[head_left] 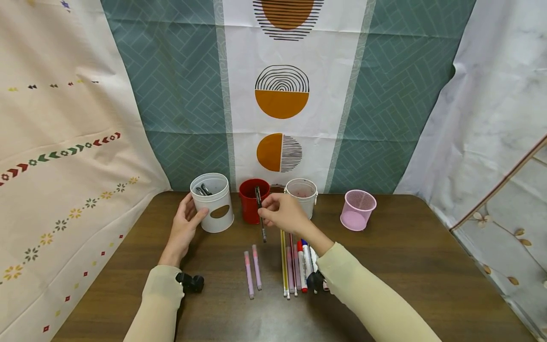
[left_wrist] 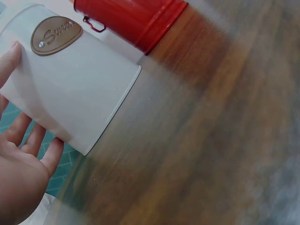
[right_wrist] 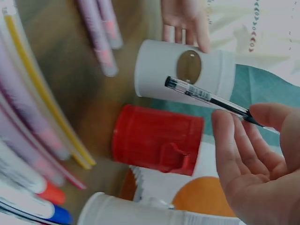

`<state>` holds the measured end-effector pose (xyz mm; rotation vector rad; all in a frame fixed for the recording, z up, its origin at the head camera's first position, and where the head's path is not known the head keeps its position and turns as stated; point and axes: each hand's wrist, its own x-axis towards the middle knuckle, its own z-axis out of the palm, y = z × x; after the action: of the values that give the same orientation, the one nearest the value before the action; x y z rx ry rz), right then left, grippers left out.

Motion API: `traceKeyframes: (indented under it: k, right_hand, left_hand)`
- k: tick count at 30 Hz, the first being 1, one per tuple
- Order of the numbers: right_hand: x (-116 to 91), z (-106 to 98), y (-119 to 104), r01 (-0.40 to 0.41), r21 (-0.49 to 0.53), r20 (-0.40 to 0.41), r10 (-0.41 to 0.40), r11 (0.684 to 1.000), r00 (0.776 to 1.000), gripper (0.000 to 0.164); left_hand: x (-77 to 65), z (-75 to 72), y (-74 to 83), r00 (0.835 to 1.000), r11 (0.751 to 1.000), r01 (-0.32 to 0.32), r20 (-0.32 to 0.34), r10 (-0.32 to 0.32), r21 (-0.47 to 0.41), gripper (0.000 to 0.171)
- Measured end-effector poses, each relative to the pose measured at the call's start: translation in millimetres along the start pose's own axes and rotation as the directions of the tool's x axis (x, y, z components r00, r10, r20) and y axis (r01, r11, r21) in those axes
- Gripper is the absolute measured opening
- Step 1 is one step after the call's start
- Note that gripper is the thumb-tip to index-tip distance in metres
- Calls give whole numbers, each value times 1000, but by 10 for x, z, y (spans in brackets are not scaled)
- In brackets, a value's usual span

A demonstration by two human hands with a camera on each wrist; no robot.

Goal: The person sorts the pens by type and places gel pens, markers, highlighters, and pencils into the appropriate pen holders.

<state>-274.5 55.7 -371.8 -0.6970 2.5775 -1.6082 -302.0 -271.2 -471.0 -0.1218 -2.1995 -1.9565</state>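
Observation:
My left hand (head_left: pixel 183 225) holds the side of a white metal canister (head_left: pixel 219 224), its thumb on the front and its fingers round the far side. The canister stands upright with a few dark pens (head_left: pixel 204 189) inside and a brown oval label (left_wrist: pixel 56 35) on its wall. In my right hand (head_left: pixel 284 213), a black-and-clear gel pen (right_wrist: pixel 211 99) is pinched between thumb and fingers. It is tilted, above the table and in front of a red metal bucket (head_left: pixel 249 207) that stands next to the canister.
Right of the red bucket stands a white bucket (head_left: pixel 305 203), then a pink mesh cup (head_left: pixel 357 214). Two pink-lilac pens (head_left: pixel 249 275) lie in front. A row of pencils (head_left: pixel 284 266), more lilac pens and markers (head_left: pixel 302 268) lies under my right forearm. Patterned cloth (head_left: pixel 183 95) hangs behind the table.

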Motion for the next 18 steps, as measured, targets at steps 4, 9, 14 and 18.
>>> traceKeyframes:
  k: [4, 9, 14, 18]
  right_hand:
    - [119, -48, -156, 45, 7, -50, -45, 999, 998, 18]
    - [289, -71, -337, 91, 33, -106, -87, 995, 991, 17]
    - [456, -92, -511, 144, 4, -145, -142, 990, 979, 16]
    - [596, -71, -660, 185, -42, -168, -189, 982, 968, 17]
  left_hand:
    - [8, 2, -44, 1000, 1000, -18, -10, 18, 6, 83]
    - [3, 0, -49, 1000, 1000, -23, -7, 23, 5, 83]
    - [4, 1, -57, 1000, 1000, -21, 1, 21, 5, 84]
    - [3, -8, -63, 1000, 1000, -21, 1, 21, 10, 85]
